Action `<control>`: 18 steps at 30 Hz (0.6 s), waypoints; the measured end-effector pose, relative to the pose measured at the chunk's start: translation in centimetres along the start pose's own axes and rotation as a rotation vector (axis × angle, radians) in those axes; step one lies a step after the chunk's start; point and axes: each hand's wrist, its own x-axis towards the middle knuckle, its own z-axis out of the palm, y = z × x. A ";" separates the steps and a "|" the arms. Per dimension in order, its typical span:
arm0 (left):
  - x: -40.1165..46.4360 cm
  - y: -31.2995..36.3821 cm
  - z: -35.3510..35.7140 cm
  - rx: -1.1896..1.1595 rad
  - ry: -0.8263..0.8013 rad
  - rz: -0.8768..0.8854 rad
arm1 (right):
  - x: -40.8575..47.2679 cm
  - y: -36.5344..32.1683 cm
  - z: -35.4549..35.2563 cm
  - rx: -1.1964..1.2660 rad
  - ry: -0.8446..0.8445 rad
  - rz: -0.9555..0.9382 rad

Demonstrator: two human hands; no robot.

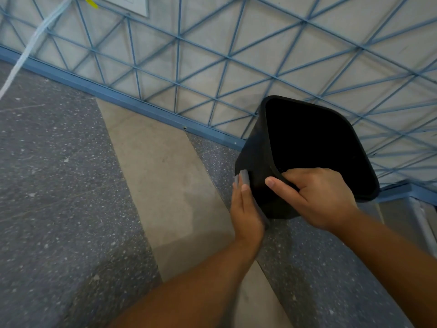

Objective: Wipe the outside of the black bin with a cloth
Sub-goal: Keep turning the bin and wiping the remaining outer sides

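A black bin [257, 152] with a square open top stands on the floor beside the wall, right of centre. My right hand [316, 197] grips its near rim, thumb on the outside and fingers curled inside. My left hand [246, 209] lies flat against the bin's left outer wall and presses a small grey cloth [243, 177] onto it. Only the cloth's top edge and a strip under the palm show.
The wall behind the bin [212, 43] carries a blue triangular lattice over pale panels, with a blue skirting [118, 95] along its foot. The floor is dark speckled stone with a beige strip [165, 174]. A white cable [30, 48] hangs at the upper left. A pale fixture [421, 223] stands at the right edge.
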 end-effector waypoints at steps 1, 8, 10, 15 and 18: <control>0.6 -0.6 -0.4 0.021 0.014 -0.010 | -0.1 0.0 0.0 -0.007 0.004 0.000; -0.2 2.0 0.6 0.004 0.020 -0.005 | 0.0 -0.1 0.0 0.000 0.014 -0.006; 1.9 -0.4 -0.3 0.038 0.047 -0.059 | 0.0 0.0 0.0 -0.014 0.020 -0.002; 1.7 2.0 -0.2 -0.016 -0.042 -0.125 | 0.0 0.0 0.2 -0.016 0.026 0.004; 0.1 0.9 -0.8 0.005 -0.093 0.008 | 0.0 0.0 0.1 0.011 0.028 0.006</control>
